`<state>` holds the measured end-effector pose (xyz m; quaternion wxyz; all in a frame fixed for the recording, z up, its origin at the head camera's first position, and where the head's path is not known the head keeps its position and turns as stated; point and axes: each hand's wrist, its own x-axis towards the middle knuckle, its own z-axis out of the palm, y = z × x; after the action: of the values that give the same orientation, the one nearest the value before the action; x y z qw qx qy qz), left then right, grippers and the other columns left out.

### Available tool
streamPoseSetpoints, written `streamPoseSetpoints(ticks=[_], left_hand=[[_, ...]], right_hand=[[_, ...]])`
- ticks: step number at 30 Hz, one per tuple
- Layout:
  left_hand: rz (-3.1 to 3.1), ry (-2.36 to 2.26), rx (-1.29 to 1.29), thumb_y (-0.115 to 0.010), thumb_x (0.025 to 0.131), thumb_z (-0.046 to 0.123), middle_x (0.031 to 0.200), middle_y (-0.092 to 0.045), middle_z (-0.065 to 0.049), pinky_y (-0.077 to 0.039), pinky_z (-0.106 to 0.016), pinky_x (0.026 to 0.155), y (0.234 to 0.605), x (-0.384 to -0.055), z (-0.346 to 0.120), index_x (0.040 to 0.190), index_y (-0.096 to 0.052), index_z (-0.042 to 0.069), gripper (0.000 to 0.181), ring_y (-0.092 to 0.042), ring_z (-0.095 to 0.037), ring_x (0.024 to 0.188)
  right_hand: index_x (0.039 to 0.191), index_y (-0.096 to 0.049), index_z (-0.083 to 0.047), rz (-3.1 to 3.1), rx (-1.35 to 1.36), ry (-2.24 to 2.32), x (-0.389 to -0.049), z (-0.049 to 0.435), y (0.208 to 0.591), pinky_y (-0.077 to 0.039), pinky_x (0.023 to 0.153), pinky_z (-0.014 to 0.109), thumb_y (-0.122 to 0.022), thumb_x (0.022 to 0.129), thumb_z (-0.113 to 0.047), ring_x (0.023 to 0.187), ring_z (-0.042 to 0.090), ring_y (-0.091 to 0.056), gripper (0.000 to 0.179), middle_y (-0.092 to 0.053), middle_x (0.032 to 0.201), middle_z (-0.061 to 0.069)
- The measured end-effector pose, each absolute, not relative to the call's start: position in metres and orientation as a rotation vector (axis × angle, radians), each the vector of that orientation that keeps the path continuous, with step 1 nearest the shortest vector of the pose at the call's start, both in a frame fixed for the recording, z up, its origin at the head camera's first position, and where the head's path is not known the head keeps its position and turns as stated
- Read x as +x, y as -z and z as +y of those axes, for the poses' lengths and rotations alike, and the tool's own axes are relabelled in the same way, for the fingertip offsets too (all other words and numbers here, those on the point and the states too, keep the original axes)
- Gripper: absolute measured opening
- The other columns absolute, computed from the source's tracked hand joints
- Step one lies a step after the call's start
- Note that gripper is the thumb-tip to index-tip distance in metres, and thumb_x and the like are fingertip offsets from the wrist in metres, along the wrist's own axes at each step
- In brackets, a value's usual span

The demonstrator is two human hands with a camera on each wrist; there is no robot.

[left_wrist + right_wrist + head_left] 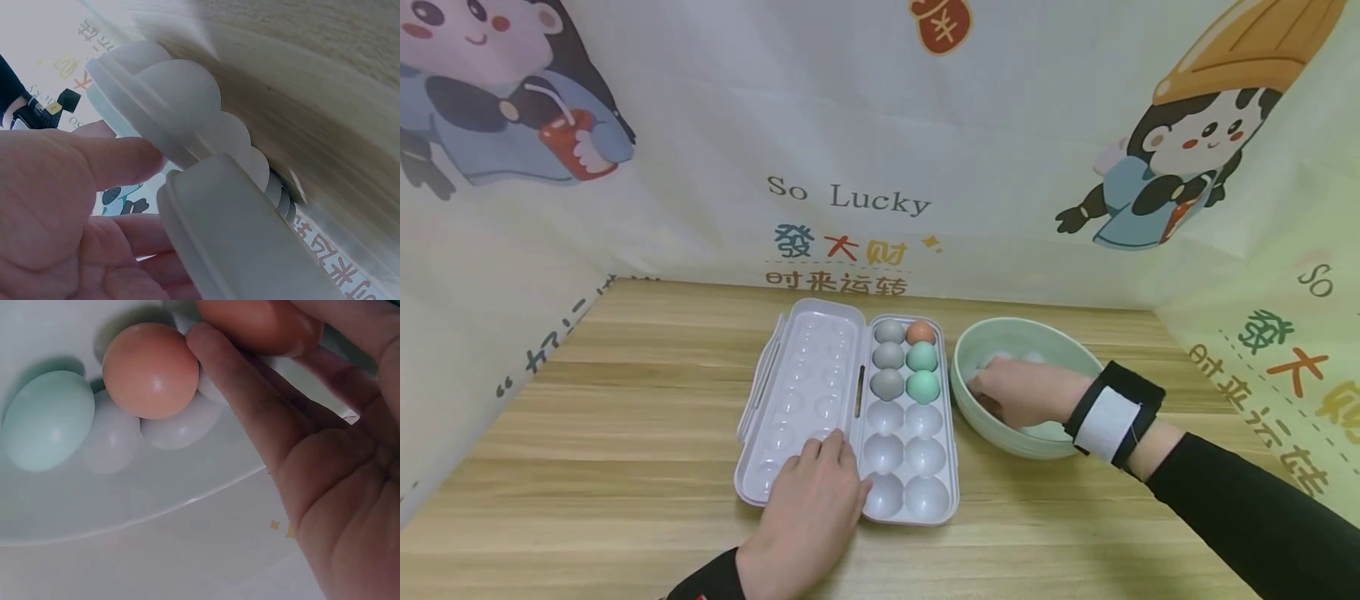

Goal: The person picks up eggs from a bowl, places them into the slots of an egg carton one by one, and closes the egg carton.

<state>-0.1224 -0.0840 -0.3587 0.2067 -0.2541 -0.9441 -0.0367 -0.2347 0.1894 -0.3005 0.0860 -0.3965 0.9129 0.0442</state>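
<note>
A pale egg carton [800, 400] lies unfolded, its lid on the left. In its cups sit three grey eggs [889, 356], two mint-green eggs [922, 372] and one orange-brown egg [921, 332], all toward the far end. My left hand [812, 508] rests across the lid's near part with fingers extended, the thumb touching the tray's rim. Inside the light green bowl [1052, 331], my right hand [1030, 390] holds a reddish-brown egg [262, 325] between thumb and fingers. Beside it lie an orange egg [151, 370], a mint egg [50, 420] and several whitish eggs [112, 437].
The bowl stands close to the carton's right side on a wood-grain table [587, 417]. A printed cloth [1000, 167] with cartoon figures and lettering hangs behind and along both sides. The tray's near cups [925, 457] hold no eggs.
</note>
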Motion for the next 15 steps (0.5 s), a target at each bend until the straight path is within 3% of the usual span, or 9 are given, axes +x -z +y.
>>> streamPoseSetpoints(ticks=[15], left_hand=[[-2.628,0.08,-0.701,-0.068,0.084,0.032,0.085,-0.052,-0.01,-0.044,-0.035,0.06,0.3593,-0.1221,-0.0843,0.097,-0.061,-0.009,0.044,-0.051,-0.024,0.075]], right_hand=[[0.083,-0.056,-0.015,2.65,-1.048,-0.015,-0.237,0.1953,0.3021,-0.038,0.054,0.023,-0.06,0.081,0.002,0.062,0.011,-0.045,0.018,-0.048,0.067,-0.005]])
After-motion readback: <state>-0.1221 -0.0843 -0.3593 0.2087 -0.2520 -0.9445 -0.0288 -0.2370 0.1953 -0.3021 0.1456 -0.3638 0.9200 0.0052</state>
